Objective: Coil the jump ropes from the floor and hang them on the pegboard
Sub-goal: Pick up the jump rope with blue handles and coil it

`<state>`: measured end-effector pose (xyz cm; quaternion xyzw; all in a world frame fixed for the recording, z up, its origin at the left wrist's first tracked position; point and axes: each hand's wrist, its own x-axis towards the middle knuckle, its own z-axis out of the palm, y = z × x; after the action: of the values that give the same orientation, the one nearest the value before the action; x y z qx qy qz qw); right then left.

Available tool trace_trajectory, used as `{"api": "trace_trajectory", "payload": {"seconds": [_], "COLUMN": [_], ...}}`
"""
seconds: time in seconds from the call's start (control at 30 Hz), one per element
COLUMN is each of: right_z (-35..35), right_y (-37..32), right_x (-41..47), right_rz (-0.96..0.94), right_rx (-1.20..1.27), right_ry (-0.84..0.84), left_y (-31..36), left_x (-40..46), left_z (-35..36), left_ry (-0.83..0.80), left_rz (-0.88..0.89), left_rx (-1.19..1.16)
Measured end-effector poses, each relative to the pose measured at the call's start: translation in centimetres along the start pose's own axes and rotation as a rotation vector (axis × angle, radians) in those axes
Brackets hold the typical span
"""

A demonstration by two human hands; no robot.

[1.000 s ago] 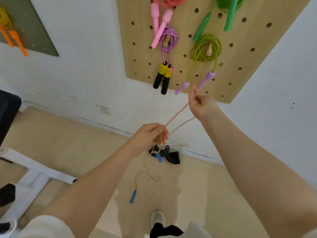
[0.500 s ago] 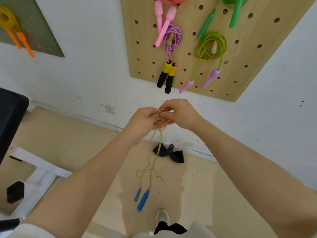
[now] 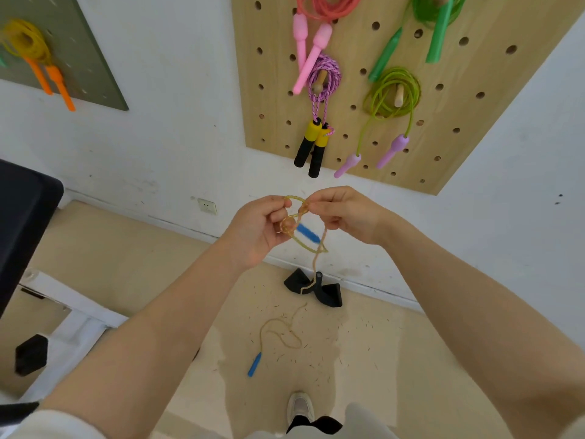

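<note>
Between our two hands, the rope (image 3: pixel 296 221) now sits in small loops where half a second ago it was one bunched pinch. The left hand (image 3: pixel 256 231) grips the gathered turns with fingers curled round them, and the right hand (image 3: pixel 343 213) pinches the newest loop just beside it, the two almost touching. One blue handle (image 3: pixel 307 233) swings blurred right below the fingers, so it looks lifted off the floor, though we cannot be sure how it hangs. Below the hands the loose length trails down to the other blue handle (image 3: pixel 254 364) lying on the floor (image 3: pixel 158 267). Coiling has begun but most of the rope is still slack. Above the hands, the pegboard (image 3: pixel 459 128) already carries several coiled ropes.
</note>
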<state>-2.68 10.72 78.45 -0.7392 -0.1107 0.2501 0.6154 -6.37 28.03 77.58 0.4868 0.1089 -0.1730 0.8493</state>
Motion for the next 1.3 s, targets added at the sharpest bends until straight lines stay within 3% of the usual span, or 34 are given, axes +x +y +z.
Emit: {"api": "trace_trajectory", "payload": {"seconds": [0.27,0.33,0.43,0.5,0.6,0.7,0.83,0.97,1.03,1.1,1.23,1.3], "right_z": [-0.1,0.8,2.0,2.2,2.1,2.3,2.5,1.7,1.2,0.9,0.8,0.7], "right_y": [0.1,-0.1,-0.2,0.2,0.7,1.0,1.0,0.7,0.5,0.3,-0.6,-0.7], "right_x": [-0.2,-0.2,-0.4,-0.3,-0.1,0.0,-0.1,-0.9,-1.4,-1.6,-1.5,-1.3], "right_rz": [0.042,0.071,0.057,0.03,0.02,0.076,0.073,0.079,0.122,0.161,0.163,0.187], "right_rx": [-0.171,-0.025,0.399,0.458,0.442,0.442,0.363,0.477,0.356,0.252,0.114,0.059], "right_ry": [0.176,0.154,0.131,0.164,0.229,0.189,0.141,0.012,-0.065,-0.11,-0.129,-0.112], "left_y": [-0.7,-0.8,-0.6,-0.7,-1.2,-1.1,-0.4,0.1,1.3,1.8,1.8,1.5], "left_x": [-0.5,-0.4,-0.1,-0.1,0.1,0.1,0.2,1.0,1.2,1.5,1.2,0.8], "left_z": [0.3,0.5,0.6,0.5,0.1,0.1,0.4,-1.5,-2.8,-3.6,-2.8,-1.9], "left_ry": [-0.031,-0.002,0.005,-0.011,0.037,0.07,0.158,0.236,0.173,0.098,0.125,0.083], "left_rz": [0.108,0.128,0.11,0.102,0.134,0.171,0.312,0.949,1.069,0.978,0.531,0.379], "left_rx": [0.12,0.118,-0.011,-0.069,0.06,0.172,0.67,1.656,1.834,1.879,2.077,2.055]}}
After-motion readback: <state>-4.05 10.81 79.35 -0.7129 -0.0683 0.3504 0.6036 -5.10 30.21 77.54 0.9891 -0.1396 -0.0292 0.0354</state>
